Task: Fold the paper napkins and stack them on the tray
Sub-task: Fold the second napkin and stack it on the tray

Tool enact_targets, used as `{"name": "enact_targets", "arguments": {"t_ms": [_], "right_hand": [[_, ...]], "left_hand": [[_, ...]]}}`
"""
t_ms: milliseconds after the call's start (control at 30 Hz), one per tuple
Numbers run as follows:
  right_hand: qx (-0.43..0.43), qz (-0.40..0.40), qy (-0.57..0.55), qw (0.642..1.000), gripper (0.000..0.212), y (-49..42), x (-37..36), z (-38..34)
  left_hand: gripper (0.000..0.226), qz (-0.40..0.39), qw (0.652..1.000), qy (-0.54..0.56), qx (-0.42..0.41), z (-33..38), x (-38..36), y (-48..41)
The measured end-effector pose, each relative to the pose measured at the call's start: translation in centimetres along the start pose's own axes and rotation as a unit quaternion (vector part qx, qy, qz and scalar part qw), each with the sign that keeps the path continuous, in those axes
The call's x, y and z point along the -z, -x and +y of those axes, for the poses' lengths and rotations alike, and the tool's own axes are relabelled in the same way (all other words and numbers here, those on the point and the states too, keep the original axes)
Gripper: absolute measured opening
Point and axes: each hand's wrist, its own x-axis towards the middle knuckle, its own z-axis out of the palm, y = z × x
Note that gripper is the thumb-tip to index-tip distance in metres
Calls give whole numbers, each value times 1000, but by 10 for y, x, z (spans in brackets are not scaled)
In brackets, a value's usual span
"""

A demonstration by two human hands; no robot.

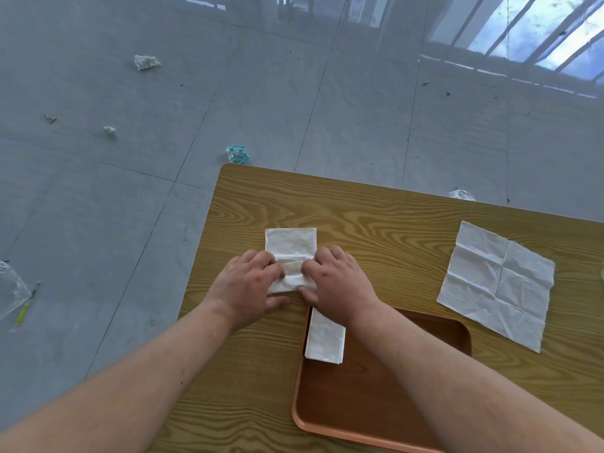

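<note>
No readable text, labels or numbers anywhere.

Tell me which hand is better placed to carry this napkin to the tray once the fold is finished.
Right hand, probably. It and the left hand both hold the half-folded napkin, but the tray lies just beneath the right forearm, on the side away from the left.

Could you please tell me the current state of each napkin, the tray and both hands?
Half-folded napkin: on the table, narrow strip, mid-fold.
Left hand: pinches its left edge.
Right hand: pinches its right edge.
Folded napkin: lying in the tray, along its left wall.
Tray: on the table, holding the folded napkin.
Open napkin: spread flat, creased, right of the tray.
</note>
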Motion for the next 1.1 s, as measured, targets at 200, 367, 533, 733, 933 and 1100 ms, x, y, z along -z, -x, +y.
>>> {"name": "enact_targets", "arguments": {"t_ms": [200, 367, 533, 733, 933, 1100], "right_hand": [[3, 18, 29, 999, 40, -1, -1, -7], [-6, 20, 40, 999, 34, 0, -1, -12], [-29, 35, -18, 999, 18, 0, 3, -8], [-28, 9, -112, 993, 19, -4, 13, -1], [-120, 0, -202, 972, 16, -13, 17, 6], [-194, -18, -275, 941, 27, -20, 16, 14]], "left_hand": [[27, 16, 1000, -12, 13, 5, 1, -3], [18, 53, 998, 9, 25, 7, 6, -4], [46, 10, 998, 34, 45, 4, 10, -2], [25, 28, 991, 104, 85, 2, 14, -9], [20, 40, 949, 244, 197, -1, 13, -20], [25, 29, 918, 302, 257, -7, 10, -31]]}}
